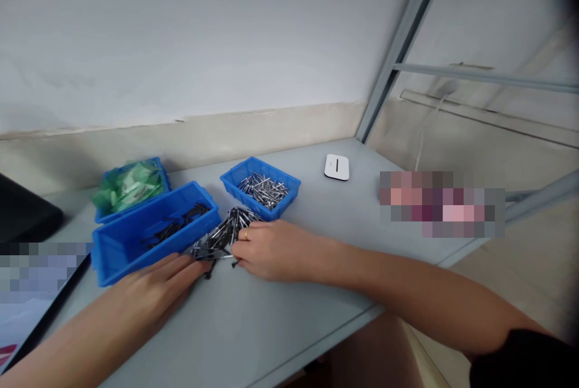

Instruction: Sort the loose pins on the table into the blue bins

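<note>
A mixed pile of black and silver screws (230,225) lies on the grey tabletop between my hands. My left hand (165,279) reaches to its near left side, fingers close together at the tips; a black screw (208,271) shows just beyond them. What these fingers hold is hidden. At the pile's right edge, my right hand (275,249), with a ring on one finger, is curled in a pinch, and a dark screw (235,263) pokes out below its fingertips. Behind the pile are a long blue bin (113,255) with black screws (174,228) and a smaller blue bin (230,180) with silver screws (266,190).
Another blue bin (163,174) holds a green plastic bag (133,186) at the back left. A white box-like device (337,168) sits near the wall. A metal frame post (398,44) rises at the table's far right corner. Dark objects stand on the left.
</note>
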Demonstrator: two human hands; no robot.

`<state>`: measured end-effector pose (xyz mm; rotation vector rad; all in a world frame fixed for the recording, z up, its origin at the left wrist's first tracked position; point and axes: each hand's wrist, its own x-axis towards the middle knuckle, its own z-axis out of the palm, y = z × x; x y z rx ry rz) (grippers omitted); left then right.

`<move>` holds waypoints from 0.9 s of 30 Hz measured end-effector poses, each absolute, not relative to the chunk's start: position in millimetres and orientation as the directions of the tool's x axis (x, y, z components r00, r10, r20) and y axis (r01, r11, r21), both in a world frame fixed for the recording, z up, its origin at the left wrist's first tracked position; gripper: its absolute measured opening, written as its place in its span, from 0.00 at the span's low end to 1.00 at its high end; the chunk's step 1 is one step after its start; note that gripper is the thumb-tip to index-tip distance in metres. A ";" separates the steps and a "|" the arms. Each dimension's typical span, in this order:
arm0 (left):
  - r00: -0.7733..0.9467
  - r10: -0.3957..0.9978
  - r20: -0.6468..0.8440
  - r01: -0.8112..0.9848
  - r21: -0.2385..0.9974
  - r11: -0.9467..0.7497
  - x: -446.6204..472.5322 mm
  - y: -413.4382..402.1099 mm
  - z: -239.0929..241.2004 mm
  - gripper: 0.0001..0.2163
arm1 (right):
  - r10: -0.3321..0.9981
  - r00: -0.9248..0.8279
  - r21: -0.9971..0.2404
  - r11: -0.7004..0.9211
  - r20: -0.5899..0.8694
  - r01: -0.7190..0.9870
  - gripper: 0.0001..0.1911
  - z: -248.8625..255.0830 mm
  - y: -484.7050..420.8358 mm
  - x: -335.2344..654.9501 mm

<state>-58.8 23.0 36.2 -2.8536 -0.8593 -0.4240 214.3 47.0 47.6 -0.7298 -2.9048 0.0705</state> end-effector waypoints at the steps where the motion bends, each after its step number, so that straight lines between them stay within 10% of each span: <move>1: 0.796 0.528 0.296 0.559 -0.022 -0.829 -56.3 22.7 37.8 0.16 | 0.477 -0.871 -0.081 0.879 0.122 0.470 0.08 48.0 46.8 214.2; 11: 0.757 0.564 0.329 0.569 0.091 -0.817 -45.2 16.2 44.6 0.09 | 0.488 -0.862 -0.040 0.872 0.139 0.487 0.08 49.9 43.4 214.2; 27: 0.397 0.882 0.252 0.592 0.664 -0.456 -31.2 6.9 52.8 0.07 | 0.277 -0.784 0.082 0.920 0.555 0.383 0.16 43.4 40.8 205.3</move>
